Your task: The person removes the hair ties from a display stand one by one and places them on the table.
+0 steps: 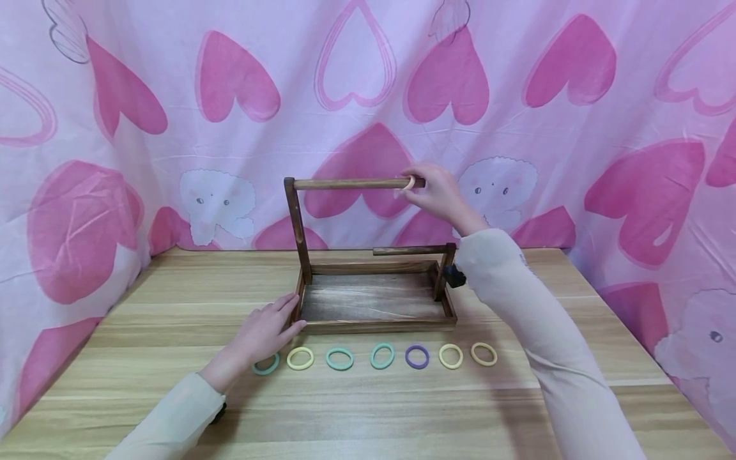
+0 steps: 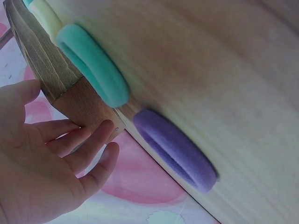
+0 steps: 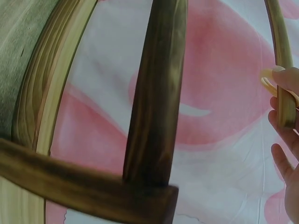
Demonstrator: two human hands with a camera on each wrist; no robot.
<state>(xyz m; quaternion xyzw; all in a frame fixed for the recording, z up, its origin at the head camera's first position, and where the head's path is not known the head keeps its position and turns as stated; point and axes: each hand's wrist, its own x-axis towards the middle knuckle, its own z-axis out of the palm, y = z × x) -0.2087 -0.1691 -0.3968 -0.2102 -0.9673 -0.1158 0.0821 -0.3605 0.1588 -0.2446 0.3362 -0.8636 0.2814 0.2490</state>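
Observation:
My right hand point(image 1: 435, 191) pinches a pale yellow hair tie point(image 1: 410, 183) near the free right end of the upper wooden bar point(image 1: 345, 184). In the right wrist view this hair tie point(image 3: 267, 80) loops around the bar, whose tip sticks out past it. My left hand point(image 1: 264, 329) rests at the front left corner of the wooden stand's tray base point(image 1: 379, 328), fingers spread and relaxed against its edge. In the left wrist view, a purple hair tie point(image 2: 175, 150) and a teal one point(image 2: 93, 65) lie close by; the head view hides that purple one behind the left hand.
A row of hair ties lies before the stand: teal point(image 1: 340, 359), yellow point(image 1: 300, 358), purple point(image 1: 416, 357) and more. The stand's lower bar point(image 1: 408, 250) juts left from a short right post point(image 1: 444, 275). A pink heart-print curtain point(image 1: 356, 76) hangs behind the table point(image 1: 368, 415).

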